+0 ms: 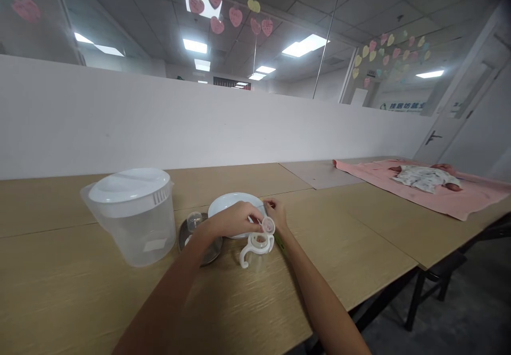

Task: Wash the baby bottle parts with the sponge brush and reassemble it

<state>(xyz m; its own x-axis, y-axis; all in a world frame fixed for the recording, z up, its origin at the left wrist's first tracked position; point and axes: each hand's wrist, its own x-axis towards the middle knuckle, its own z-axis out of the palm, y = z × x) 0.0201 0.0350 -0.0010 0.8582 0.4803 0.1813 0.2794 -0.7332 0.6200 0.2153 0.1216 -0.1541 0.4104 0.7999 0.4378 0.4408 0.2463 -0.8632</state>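
Bare forearms (327,302) reach in from the bottom edge over a wood-grain tabletop (223,312). Between them stands a small clear cup (258,262) with a curved white plastic handle and a round translucent lid (268,225) tipped up. The left hand (238,219) bends its fingers at the lid; I cannot tell if they grip it. The right hand (277,214) is curled beside a smooth white plate (227,199), what it holds unclear; its wrist mostly hides something green (279,242). Left of them, a shiny metal bowl (211,253), partly covered by the left arm, contains a clear domed cap (195,221). Beside it, a frosted pitcher (138,232) bears an unreadable pale label (155,245). Farther right, a doll (423,178) in patterned cloth lies on a pink towel (451,203). Beyond, heart-shaped notes (235,17) too small to read dot glass; a blue sign (407,107) includes 居坊就业.
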